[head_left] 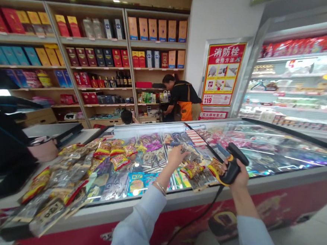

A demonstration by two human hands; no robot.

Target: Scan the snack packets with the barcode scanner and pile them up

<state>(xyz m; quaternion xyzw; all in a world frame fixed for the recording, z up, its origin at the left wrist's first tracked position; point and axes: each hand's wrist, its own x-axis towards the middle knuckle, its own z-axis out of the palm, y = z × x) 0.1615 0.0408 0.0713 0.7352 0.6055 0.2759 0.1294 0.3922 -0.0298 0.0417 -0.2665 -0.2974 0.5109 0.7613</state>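
Note:
My right hand (239, 176) is wrapped round the grip of a black barcode scanner (233, 163) with a yellow band, its cable hanging down in front of the freezer. The scanner's head points toward the snack packets (192, 169) spread on the glass lid. My left hand (178, 155) reaches over the lid and its fingers pinch a dark silvery packet (185, 149) among them. Both arms wear pale blue sleeves, and a bracelet is on the left wrist.
A long chest freezer (274, 175) with a sliding glass lid carries many snack packets (72, 176). A person in an orange apron (182, 99) bends at the wooden shelves (100, 58) behind. An open chiller (297, 83) stands right. Someone in dark clothing (8, 141) is at left.

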